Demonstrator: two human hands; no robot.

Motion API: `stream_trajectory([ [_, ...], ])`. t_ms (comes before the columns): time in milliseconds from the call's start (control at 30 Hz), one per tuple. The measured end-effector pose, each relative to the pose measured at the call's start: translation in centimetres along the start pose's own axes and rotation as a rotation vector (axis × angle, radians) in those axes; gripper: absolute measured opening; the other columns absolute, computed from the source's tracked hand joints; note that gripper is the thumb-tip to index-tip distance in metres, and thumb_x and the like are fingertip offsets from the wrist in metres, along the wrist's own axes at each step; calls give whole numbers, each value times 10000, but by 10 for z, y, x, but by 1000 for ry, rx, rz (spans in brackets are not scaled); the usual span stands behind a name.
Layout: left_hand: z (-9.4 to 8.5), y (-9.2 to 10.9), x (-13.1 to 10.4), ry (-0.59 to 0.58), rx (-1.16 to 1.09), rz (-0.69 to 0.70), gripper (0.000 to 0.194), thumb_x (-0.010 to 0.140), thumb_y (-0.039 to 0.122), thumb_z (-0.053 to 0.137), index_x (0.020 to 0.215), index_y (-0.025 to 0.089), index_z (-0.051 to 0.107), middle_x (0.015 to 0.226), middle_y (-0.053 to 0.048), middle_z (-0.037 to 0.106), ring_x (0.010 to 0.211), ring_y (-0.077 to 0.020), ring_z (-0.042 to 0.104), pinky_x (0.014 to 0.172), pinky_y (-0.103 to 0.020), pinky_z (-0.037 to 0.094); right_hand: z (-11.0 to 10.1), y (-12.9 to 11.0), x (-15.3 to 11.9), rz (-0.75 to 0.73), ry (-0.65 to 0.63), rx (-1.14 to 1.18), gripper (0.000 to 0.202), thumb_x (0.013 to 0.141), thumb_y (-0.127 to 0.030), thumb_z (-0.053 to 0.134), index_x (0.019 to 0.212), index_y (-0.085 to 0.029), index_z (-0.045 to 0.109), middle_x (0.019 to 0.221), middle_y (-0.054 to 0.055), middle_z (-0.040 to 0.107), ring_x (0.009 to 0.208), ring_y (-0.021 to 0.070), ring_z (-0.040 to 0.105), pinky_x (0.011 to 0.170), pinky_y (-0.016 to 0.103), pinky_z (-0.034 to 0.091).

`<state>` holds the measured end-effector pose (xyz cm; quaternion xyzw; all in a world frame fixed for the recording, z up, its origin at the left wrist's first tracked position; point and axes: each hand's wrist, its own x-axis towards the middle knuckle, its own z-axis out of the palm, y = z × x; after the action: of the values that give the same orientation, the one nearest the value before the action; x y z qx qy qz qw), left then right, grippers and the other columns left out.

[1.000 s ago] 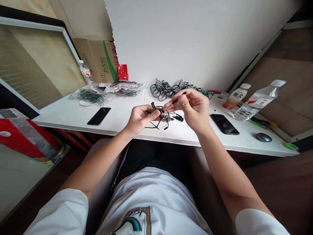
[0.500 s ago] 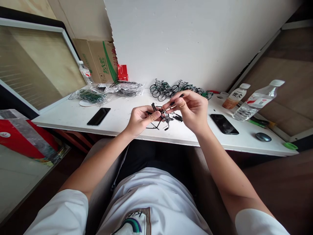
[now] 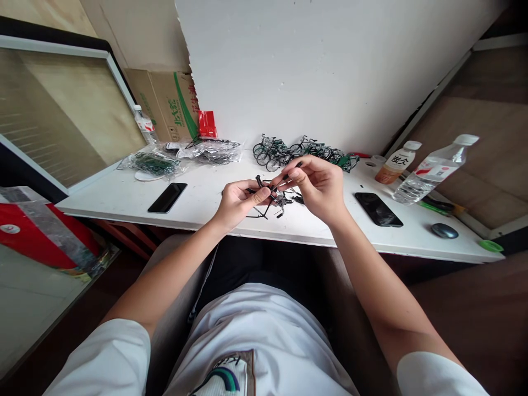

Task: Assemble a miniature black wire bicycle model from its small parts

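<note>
My left hand (image 3: 239, 203) pinches a small black model bicycle part (image 3: 259, 181) between thumb and fingers, above the white table. In my right hand (image 3: 322, 184) is a thin screwdriver (image 3: 287, 175) with a dark handle, held at a slant. Its tip reaches down to the part beside my left thumb; the exact contact point is too small to make out. Loose black and silver model bicycle parts (image 3: 282, 204) show just below and between the hands, partly covered by them.
Behind the hands stand several small model bicycles (image 3: 270, 151). Plastic bags of parts (image 3: 154, 162) lie at the back left. One phone (image 3: 167, 198) rests on the left and another phone (image 3: 378, 209) on the right, near a drink bottle (image 3: 398, 162), a water bottle (image 3: 435, 169) and a mouse (image 3: 444, 230).
My right hand has shifted slightly left and its screwdriver has moved a little with it. The left hand keeps nearly the same place and grip.
</note>
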<state>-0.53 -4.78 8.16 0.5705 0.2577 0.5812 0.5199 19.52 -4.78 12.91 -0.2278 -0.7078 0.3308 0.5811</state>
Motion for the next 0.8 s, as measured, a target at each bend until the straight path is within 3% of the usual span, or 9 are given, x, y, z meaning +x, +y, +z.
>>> stream_trajectory([
  [533, -1, -3, 1, -23, -51, -84, 460, 762, 510, 973, 961, 125, 820, 926, -85, 825, 820, -210, 804, 868, -381, 685, -7, 6, 2, 22, -88, 20, 497, 950, -697, 731, 1029, -207, 707, 923, 87, 809, 925, 238, 826, 778, 353, 736],
  [800, 2, -1, 0, -41, -181, -243, 464, 755, 488, 988, 976, 122, 808, 1000, -111, 834, 839, -209, 814, 927, -384, 667, -7, 10, 4, 63, -58, 8, 519, 912, -720, 761, 1140, -260, 689, 905, 60, 806, 883, 248, 824, 729, 363, 721],
])
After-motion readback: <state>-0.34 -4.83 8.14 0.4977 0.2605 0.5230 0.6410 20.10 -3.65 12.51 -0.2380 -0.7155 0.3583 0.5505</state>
